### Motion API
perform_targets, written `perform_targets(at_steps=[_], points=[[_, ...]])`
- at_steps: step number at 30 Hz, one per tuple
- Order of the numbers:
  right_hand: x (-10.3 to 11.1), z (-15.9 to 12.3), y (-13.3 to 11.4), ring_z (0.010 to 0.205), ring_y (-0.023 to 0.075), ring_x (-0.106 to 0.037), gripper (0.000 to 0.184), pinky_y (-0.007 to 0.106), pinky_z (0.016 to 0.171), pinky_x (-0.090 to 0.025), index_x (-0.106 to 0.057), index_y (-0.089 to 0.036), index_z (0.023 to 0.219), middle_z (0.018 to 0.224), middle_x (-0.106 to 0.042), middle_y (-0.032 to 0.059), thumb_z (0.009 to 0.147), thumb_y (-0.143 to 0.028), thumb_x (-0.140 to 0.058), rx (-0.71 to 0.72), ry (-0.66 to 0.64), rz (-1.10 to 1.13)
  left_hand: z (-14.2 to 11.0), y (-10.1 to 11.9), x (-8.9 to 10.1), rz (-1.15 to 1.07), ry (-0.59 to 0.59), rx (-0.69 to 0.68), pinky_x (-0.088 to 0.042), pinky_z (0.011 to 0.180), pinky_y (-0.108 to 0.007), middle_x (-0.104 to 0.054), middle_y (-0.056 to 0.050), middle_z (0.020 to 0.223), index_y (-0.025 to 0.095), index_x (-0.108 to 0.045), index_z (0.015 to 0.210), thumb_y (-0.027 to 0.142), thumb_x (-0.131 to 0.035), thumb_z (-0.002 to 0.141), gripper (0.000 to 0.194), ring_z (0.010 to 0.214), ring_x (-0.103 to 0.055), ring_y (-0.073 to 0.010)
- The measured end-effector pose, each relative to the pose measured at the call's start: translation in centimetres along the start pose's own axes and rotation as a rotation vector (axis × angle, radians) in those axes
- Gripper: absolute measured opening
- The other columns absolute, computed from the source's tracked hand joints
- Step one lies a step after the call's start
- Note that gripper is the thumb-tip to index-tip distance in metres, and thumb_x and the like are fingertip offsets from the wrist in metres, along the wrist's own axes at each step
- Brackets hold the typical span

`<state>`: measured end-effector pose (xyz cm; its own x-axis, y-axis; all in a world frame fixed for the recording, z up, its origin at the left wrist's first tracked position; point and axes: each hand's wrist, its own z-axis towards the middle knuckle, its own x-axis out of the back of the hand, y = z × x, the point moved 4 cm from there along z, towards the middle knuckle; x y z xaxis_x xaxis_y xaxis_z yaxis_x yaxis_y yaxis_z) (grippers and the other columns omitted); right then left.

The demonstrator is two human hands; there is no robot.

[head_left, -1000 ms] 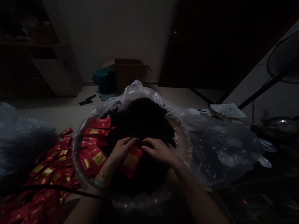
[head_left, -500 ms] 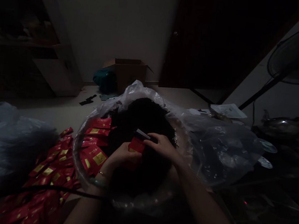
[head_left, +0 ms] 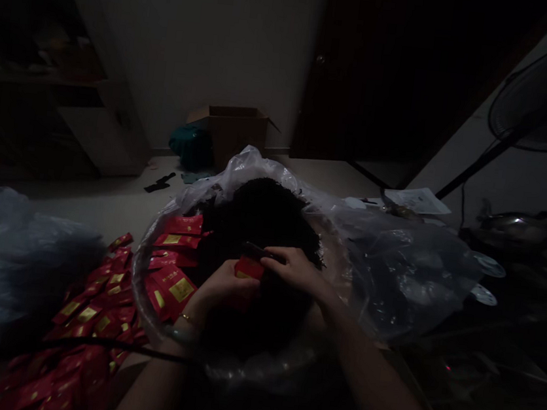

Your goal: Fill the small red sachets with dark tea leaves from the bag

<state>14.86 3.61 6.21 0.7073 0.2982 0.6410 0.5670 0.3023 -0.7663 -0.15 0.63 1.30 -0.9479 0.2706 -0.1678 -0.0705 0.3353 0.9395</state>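
My left hand (head_left: pixel 225 288) is closed round a small red packet (head_left: pixel 248 268) with a gold patch, held upright above a heap of dark loose leaves, like tea (head_left: pixel 268 208). Between the fingers of my right hand (head_left: pixel 296 268) is a small dark scoop-like tool (head_left: pixel 254 250), its tip at the packet's top edge; its exact shape is hard to see in this dim light. The heap fills a round basket lined with clear plastic (head_left: pixel 140 269). Several red packets (head_left: pixel 173 286) lie inside the basket on the left.
More red packets (head_left: pixel 87 322) are piled outside the basket at left, beside a large clear plastic bag (head_left: pixel 14 267). A cable (head_left: pixel 104 344) crosses near my left wrist. Plastic sheeting (head_left: pixel 405 266) and a metal kettle (head_left: pixel 518 223) lie to the right. Behind stands a cardboard box (head_left: pixel 239 132).
The scoop-like tool in my right hand has tipped, its pale face turning out of sight, and sits lower at the packet's top. My left hand stays in place.
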Motion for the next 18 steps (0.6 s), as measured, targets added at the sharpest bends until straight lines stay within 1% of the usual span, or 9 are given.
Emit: perform_targets(at_steps=[5,8,10,13,16,18], points=[[0.24,0.16,0.55,0.090,0.0225,-0.066,0.025,0.030,0.079,-0.050,-0.072,-0.022,0.099,0.099,-0.073,0.0029,0.082,-0.033,-0.058,0.040,0.044,0.001,-0.14,0.15,-0.16,-0.028,-0.012,0.005,-0.045,0.054,-0.021,-0.066,-0.002,0.062,0.011,-0.066,0.075,0.030,-0.086,0.045,0.041,0.053,-0.059,-0.0117],[0.27,0.15,0.57,0.094,0.0225,-0.066,0.028,0.030,0.081,-0.049,-0.070,-0.020,0.104,0.105,-0.071,0.0044,0.081,-0.031,-0.060,0.019,0.069,0.013,-0.17,0.17,-0.17,-0.026,-0.013,0.010,-0.044,0.054,-0.021,-0.066,-0.003,0.062,0.011,-0.066,0.075,0.031,-0.086,0.045,0.041,0.053,-0.060,-0.0119],[0.19,0.12,0.37,0.091,0.0219,-0.066,0.028,0.029,0.079,-0.049,-0.069,-0.020,0.105,0.103,-0.072,0.0043,0.082,-0.031,-0.059,0.030,0.050,0.012,-0.15,0.13,-0.15,-0.015,-0.022,0.009,-0.044,0.054,-0.021,-0.067,-0.003,0.063,0.011,-0.067,0.076,0.032,-0.085,0.046,0.041,0.053,-0.060,-0.0124],[0.05,0.08,0.04,0.088,0.0216,-0.067,0.024,0.028,0.075,-0.049,-0.071,-0.020,0.100,0.098,-0.073,0.0033,0.084,-0.030,-0.056,0.072,0.011,-0.005,-0.05,-0.09,-0.05,-0.007,-0.037,0.004,-0.045,0.055,-0.022,-0.067,-0.003,0.063,0.010,-0.067,0.077,0.033,-0.085,0.047,0.041,0.055,-0.060,-0.0127],[0.13,0.02,-0.04,0.091,0.0221,-0.066,0.024,0.028,0.076,-0.048,-0.071,-0.020,0.101,0.101,-0.072,0.0040,0.084,-0.028,-0.056,0.077,0.019,-0.024,0.17,-0.49,0.10,-0.016,-0.048,0.000,-0.046,0.058,-0.023,-0.067,-0.003,0.065,0.010,-0.067,0.078,0.034,-0.085,0.047,0.043,0.056,-0.060,-0.0125],[0.08,-0.06,-0.13,0.090,0.0220,-0.066,0.024,0.028,0.077,-0.048,-0.071,-0.020,0.101,0.101,-0.072,0.0047,0.084,-0.028,-0.056,0.074,0.004,-0.058,0.40,-0.66,0.26,-0.020,-0.038,-0.013,-0.047,0.059,-0.024,-0.068,-0.003,0.069,0.010,-0.067,0.082,0.035,-0.085,0.048,0.045,0.059,-0.061,-0.0135]])
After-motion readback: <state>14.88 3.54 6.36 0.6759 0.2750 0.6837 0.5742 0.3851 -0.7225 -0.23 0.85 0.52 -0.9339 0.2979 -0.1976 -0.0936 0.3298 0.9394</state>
